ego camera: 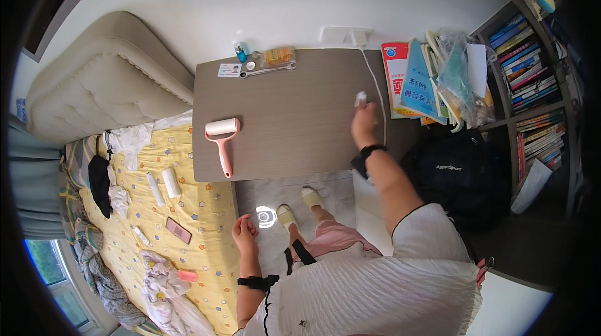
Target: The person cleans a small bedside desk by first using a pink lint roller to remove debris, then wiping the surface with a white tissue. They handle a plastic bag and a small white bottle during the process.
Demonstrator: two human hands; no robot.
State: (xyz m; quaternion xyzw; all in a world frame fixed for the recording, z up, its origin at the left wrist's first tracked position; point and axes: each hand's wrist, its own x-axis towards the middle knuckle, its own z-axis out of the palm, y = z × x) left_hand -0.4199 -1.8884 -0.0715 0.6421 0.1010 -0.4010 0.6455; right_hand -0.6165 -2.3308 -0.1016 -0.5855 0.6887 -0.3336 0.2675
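My right hand (pixel 364 122) is over the right part of the brown wooden desk (pixel 291 134). Its fingers pinch a small crumpled white piece (pixel 360 97), maybe tissue; blur hides its exact kind. Just to the right of that hand runs a white charging cable (pixel 375 78). Low beside the bed's edge hangs my left hand (pixel 245 233), loosely curled, with nothing visible in it. A lint roller (pixel 223 127) with a pink handle (pixel 224 157) lies on the desk's left side. Both wrists wear black straps.
Along the desk's back edge lie a combination wrench (pixel 270 71), a card (pixel 229 70), a teal bottle (pixel 240 52) and a packaged snack (pixel 278 57). Workbooks (pixel 418 87) and a plastic bag (pixel 458 71) border the right. A black backpack (pixel 455 176) sits below. The bed (pixel 211 242) holds a phone (pixel 179 230).
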